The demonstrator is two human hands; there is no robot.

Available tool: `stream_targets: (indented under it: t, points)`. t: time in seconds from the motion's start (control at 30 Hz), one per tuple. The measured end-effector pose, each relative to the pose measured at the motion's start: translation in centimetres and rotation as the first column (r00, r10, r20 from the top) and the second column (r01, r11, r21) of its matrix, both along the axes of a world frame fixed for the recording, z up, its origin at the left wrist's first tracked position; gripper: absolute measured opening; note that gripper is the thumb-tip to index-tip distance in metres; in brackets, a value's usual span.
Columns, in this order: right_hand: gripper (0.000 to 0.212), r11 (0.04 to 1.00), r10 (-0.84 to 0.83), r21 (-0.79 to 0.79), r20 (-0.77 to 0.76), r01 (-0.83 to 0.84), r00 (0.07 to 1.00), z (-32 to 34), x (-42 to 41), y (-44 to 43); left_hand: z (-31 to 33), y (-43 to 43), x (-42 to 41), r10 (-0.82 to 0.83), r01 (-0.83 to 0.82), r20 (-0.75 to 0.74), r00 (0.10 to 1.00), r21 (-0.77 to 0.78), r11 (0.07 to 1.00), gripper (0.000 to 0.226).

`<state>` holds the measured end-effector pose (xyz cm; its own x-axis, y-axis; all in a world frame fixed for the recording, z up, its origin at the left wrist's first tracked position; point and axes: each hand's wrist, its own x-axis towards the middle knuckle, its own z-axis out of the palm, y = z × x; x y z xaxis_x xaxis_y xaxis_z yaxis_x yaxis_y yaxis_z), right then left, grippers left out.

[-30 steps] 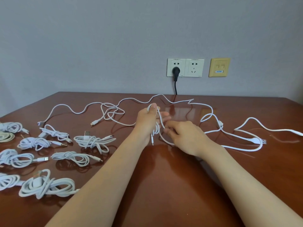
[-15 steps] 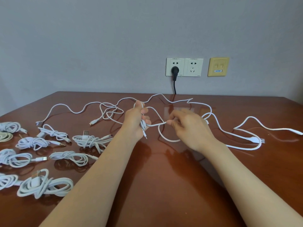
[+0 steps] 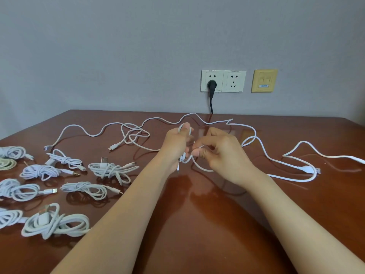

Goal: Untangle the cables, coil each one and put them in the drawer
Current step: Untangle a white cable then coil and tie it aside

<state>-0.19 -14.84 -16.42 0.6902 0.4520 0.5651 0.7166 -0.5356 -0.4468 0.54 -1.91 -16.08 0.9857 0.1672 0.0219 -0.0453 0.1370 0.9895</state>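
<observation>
A grey wall (image 3: 118, 46) fills the upper half of the view, and below it a glossy reddish-brown table (image 3: 197, 224) runs from the wall to the near edge. Loose white cables sprawl over the far half of the table: a long thin cable (image 3: 79, 126) snakes from the left edge toward the middle, and a thicker cable (image 3: 296, 179) curves across the right side and ends in a USB plug (image 3: 317, 171). On the left part of the table lie the coiled bundles (image 3: 110, 171), about ten of them, set in rough rows, each wound up and apart from the others; one at the far left is cream rather than white. Two bare forearms reach in from the near edge and meet just above the middle of the table. The left hand (image 3: 174, 147) is curled round several turns of a thin white cable (image 3: 205, 170), with one loop passing over the thumb. The right hand (image 3: 223, 155), just beside it, pinches a strand of the same cable between thumb and forefinger, and a slack loop hangs down to the table under it. On the wall sit a white double socket (image 3: 223, 81) and a yellow plate (image 3: 264, 80). A black plug (image 3: 211, 85) sits in the left outlet. A small connector tip (image 3: 178, 169) dangles below the left hand.
</observation>
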Motion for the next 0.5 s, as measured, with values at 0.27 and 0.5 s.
stream_targets:
  t: [0.27,0.5]
  points:
    - [0.031,0.993,-0.057,0.1,-0.097,0.067,0.994,0.3,0.0,-0.2,0.0,-0.9,-0.9,-0.099,0.094,0.008,0.995,0.256,0.962,0.041]
    - [0.015,0.98,-0.083,0.17,-0.107,0.101,0.991,0.5,0.2,-0.5,0.5,-2.0,-1.6,-0.267,0.255,-0.021,0.963,0.377,0.89,0.068]
